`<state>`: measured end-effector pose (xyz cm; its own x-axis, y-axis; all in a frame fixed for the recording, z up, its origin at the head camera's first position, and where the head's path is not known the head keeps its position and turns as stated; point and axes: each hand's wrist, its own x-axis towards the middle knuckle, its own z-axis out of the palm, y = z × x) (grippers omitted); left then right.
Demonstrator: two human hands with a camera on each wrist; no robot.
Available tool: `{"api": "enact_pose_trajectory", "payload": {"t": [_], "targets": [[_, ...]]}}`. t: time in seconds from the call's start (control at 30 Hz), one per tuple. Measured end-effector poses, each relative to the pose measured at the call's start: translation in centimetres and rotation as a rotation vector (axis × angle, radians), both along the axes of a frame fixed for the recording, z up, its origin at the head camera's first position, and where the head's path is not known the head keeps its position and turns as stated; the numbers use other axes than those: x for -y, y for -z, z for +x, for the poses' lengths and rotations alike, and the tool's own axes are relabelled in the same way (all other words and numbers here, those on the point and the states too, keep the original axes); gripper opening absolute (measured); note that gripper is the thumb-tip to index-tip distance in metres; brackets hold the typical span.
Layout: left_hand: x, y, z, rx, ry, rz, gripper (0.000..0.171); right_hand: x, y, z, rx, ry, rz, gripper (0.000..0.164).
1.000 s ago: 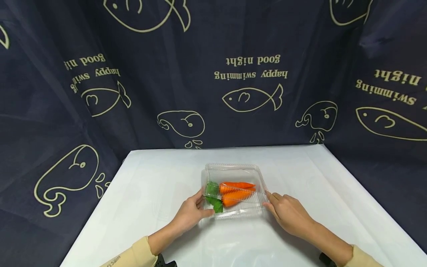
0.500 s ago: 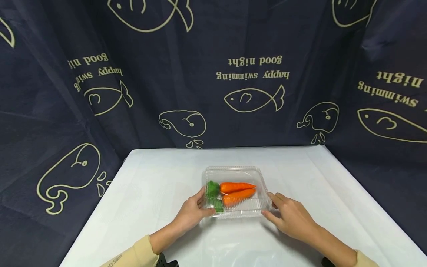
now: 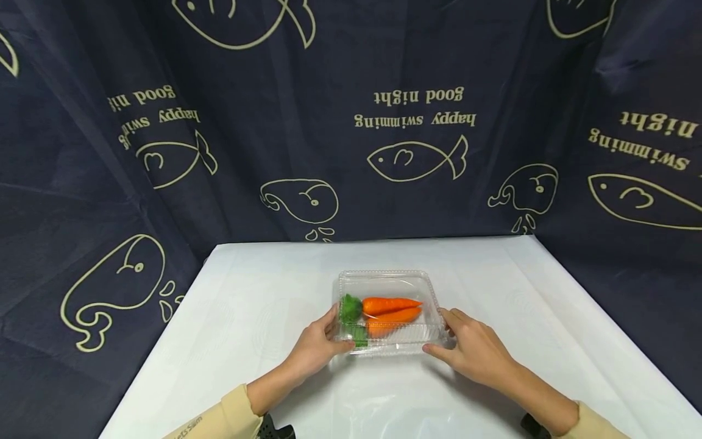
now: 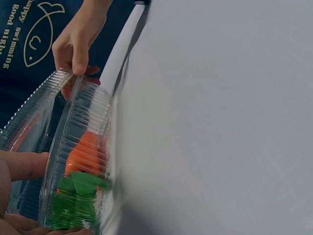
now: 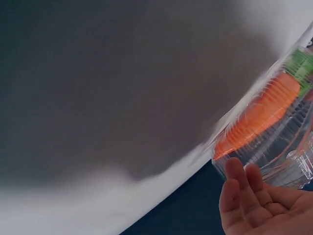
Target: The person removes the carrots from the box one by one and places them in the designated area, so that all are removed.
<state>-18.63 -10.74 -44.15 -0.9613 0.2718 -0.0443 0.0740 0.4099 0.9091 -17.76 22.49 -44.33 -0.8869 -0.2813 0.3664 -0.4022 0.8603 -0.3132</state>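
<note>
A clear plastic clamshell container point(image 3: 389, 283) sits on the white table, its lid down over the base. Inside lie two orange carrots point(image 3: 392, 305) with green tops point(image 3: 350, 309) toward the left side. My left hand point(image 3: 315, 347) grips the container's left end, thumb on the front rim and fingers along the side. In the left wrist view its thumb presses the rim. At the opposite end, my right hand point(image 3: 476, 347) holds the front right corner, thumb at the front edge and fingers against the side. The right wrist view shows those fingertips point(image 5: 234, 166) right beside the ribbed wall.
The white-covered table point(image 3: 263, 280) stretches around the container on all sides. A dark blue curtain point(image 3: 351, 201) printed with fish and whales hangs behind and at both sides of it.
The lid has come down from a slightly raised tilt onto the base. My right hand's thumb has slid left along the front edge; my left hand stays nearly in place.
</note>
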Motion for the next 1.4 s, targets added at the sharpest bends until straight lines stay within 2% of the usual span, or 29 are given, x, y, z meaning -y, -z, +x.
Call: {"api": "enact_pose_trajectory", "payload": {"t": [0.23, 0.4, 0.83, 1.07, 1.27, 1.4], "targets": [[0.0, -0.1, 0.1, 0.007, -0.013, 0.015, 0.097, 0.3, -0.4, -0.5, 0.156, -0.023, -0.139, 0.087], [0.0, -0.2, 0.2, 0.025, -0.017, 0.020, 0.096, 0.2, -0.3, -0.5, 0.190, -0.036, -0.131, 0.085], [0.0, -0.2, 0.0, 0.003, -0.015, 0.029, 0.096, -0.4, -0.5, -0.7, 0.116, -0.151, -0.119, 0.071], [-0.1, -0.2, -0.2, -0.013, -0.005, 0.031, 0.096, -0.6, -1.0, -1.0, 0.083, -0.168, -0.071, 0.037], [-0.1, 0.0, -0.4, -0.018, 0.001, 0.030, 0.096, -0.6, -0.9, -0.9, 0.073, -0.146, -0.025, 0.039], [0.0, 0.1, -0.3, -0.014, 0.001, 0.035, 0.096, -0.4, -0.6, -0.9, 0.033, -0.128, 0.004, 0.042]]}}
